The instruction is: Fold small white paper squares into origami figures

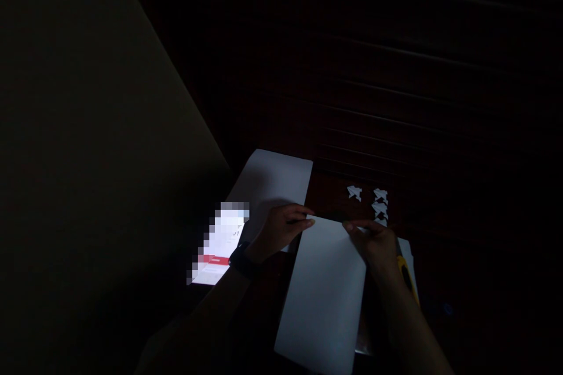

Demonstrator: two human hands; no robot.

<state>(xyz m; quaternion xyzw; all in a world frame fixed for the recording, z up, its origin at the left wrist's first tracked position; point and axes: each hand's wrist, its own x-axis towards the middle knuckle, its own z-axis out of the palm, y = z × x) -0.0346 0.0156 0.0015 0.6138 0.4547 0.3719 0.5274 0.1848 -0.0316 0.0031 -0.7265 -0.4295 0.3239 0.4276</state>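
Observation:
A white sheet of paper (325, 287) spans the space between my hands, its long side running toward me. My left hand (284, 225), with a dark watch on the wrist, pinches the sheet's far left corner. At the far right corner my right hand (373, 243) grips the same sheet between thumb and fingers. Several small folded paper figures (380, 208) lie just beyond my right hand, and one more folded figure (354, 193) sits apart to their left.
A stack of white paper (277, 179) lies at the back left. Left of my wrist glows a lit screen (220, 246), partly blurred out. A yellow and black tool (407, 275) rests on paper (407, 246) beside my right forearm. A pale wall (88, 129) rises at left; the room is very dark.

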